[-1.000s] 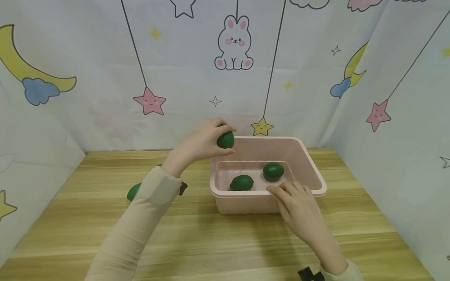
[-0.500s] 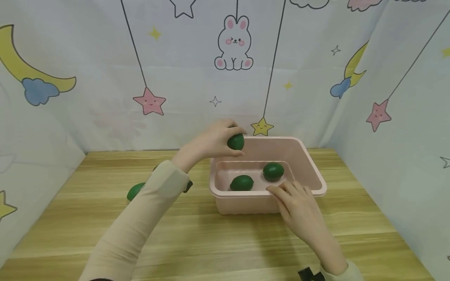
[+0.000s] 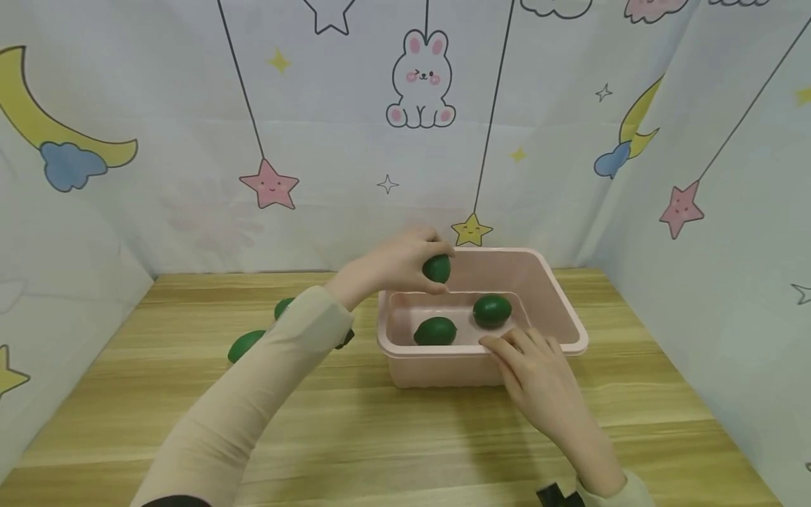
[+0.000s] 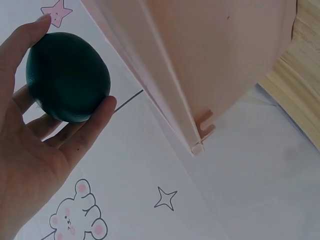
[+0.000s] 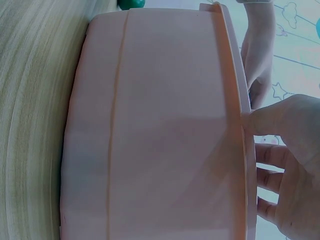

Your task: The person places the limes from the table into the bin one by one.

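Note:
My left hand grips a green lime above the back left part of a pink plastic bin. The left wrist view shows the held lime between thumb and fingers, beside the bin's rim. Two more limes lie on the bin's floor, one lime near the front and another lime farther back to the right. My right hand holds the bin's front rim. In the right wrist view its thumb is on the outer side and the fingers reach behind the rim.
On the wooden table, left of the bin, lies a lime. A second lime behind it is partly hidden by the left sleeve. A printed white curtain stands behind the table and along its sides.
My left hand has moved right and slightly down with the lime, from the bin's back left corner to over its inside. The right hand has stayed on the rim.

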Action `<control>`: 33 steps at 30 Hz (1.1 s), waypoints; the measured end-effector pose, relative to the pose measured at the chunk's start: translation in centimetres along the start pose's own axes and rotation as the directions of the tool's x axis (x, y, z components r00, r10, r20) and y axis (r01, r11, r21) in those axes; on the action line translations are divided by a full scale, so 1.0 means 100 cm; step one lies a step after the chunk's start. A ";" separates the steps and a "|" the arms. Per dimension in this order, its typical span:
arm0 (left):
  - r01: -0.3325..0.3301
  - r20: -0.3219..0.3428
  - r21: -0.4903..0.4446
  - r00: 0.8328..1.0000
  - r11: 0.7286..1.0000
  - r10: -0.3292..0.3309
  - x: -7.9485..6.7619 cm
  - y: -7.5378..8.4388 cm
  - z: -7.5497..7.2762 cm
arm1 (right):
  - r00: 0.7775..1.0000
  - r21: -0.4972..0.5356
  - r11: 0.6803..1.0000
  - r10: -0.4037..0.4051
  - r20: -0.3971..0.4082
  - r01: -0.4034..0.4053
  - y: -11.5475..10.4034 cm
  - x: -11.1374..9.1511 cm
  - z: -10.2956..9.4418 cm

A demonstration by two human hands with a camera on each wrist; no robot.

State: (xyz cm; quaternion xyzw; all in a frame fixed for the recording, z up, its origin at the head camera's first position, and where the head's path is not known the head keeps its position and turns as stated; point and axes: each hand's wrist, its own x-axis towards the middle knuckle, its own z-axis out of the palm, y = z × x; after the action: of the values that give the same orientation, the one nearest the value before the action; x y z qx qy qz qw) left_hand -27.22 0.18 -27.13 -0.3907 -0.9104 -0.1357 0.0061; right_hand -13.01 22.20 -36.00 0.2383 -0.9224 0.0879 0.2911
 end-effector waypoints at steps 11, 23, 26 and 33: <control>-0.012 0.077 0.050 0.997 0.999 0.008 0.006 0.003 0.004 | 1.000 -0.005 1.000 -0.009 -0.013 0.009 0.001 -0.001 0.001; -0.014 0.149 0.064 0.989 0.998 0.004 0.010 0.001 0.015 | 1.000 -0.013 1.000 0.004 0.002 -0.004 0.000 -0.001 0.000; -0.021 0.157 0.072 0.988 0.997 0.009 0.010 0.000 0.018 | 1.000 -0.012 1.000 0.007 0.006 -0.007 0.000 -0.002 0.000; -0.029 0.180 0.085 0.984 0.996 0.013 0.008 -0.001 0.021 | 1.000 -0.012 1.000 0.006 0.001 -0.006 0.001 -0.001 0.001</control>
State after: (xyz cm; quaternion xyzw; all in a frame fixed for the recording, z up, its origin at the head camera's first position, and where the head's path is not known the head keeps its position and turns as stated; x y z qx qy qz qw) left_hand -27.63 1.23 -29.11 -0.4104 -0.9081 -0.0597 -0.0575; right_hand -12.98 22.32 -36.14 0.2338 -0.9237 0.0831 0.2918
